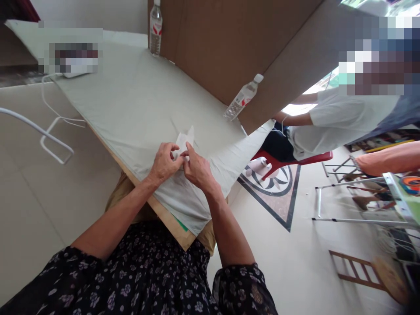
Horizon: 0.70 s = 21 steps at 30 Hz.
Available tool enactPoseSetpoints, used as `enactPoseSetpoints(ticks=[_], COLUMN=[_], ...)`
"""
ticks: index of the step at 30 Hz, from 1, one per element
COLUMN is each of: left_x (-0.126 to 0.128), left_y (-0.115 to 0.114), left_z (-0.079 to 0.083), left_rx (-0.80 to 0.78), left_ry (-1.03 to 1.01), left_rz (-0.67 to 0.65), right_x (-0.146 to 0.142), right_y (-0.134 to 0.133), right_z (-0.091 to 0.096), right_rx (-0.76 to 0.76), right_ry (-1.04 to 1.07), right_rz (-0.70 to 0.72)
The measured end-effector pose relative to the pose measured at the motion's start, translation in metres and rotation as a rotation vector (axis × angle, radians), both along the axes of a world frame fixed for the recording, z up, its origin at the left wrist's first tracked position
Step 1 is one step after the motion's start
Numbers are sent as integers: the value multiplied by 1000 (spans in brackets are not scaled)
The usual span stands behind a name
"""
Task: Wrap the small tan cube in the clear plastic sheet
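Observation:
Close together above the near corner of the cloth-covered table (138, 96), my two hands hold a small piece of folded white paper (184, 139). My left hand (166, 162) pinches its lower left side, thumb and fingertips bent inward. On the other side, my right hand (197, 167) grips it with the index finger raised along the paper. Pointed corners of the paper stick up beyond the fingers. The fingertips nearly meet, so the lower part of the paper is partly hidden.
Brown cardboard panels (223, 48) stand across the table, with a water bottle (155, 28) at the left and another bottle (243, 98) leaning by the right. A person in a white shirt (341, 118) sits beyond on a red chair (295, 161). A white cable (49, 103) hangs at left.

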State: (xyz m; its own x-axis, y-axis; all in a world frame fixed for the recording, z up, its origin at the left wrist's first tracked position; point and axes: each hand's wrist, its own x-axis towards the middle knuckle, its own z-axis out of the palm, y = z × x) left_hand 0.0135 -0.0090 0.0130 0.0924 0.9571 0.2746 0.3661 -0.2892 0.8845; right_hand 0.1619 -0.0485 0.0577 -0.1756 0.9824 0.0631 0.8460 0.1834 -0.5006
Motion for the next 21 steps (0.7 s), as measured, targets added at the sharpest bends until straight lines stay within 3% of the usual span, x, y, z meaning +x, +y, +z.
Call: enactPoseSetpoints(ticks=[5, 14, 16, 18, 21], left_x=[6, 12, 12, 11, 12], left_y=[-4, 1, 2, 2, 1], left_z=[8, 2, 1, -1, -3], left_rx=[-38, -47, -38, -28, -12], left_ry=[-25, 161, 162, 160, 168], left_rz=[3, -30, -38, -42, -38], right_x=[13, 21, 27, 35, 43], right_y=[5, 20, 23, 25, 31], right_z=[-6, -15, -22, -30, -36], right_rx=[5, -76, -68, -45, -142], right_ry=[81, 450, 607, 719, 774], right_rz=[43, 38, -58, -250, -469])
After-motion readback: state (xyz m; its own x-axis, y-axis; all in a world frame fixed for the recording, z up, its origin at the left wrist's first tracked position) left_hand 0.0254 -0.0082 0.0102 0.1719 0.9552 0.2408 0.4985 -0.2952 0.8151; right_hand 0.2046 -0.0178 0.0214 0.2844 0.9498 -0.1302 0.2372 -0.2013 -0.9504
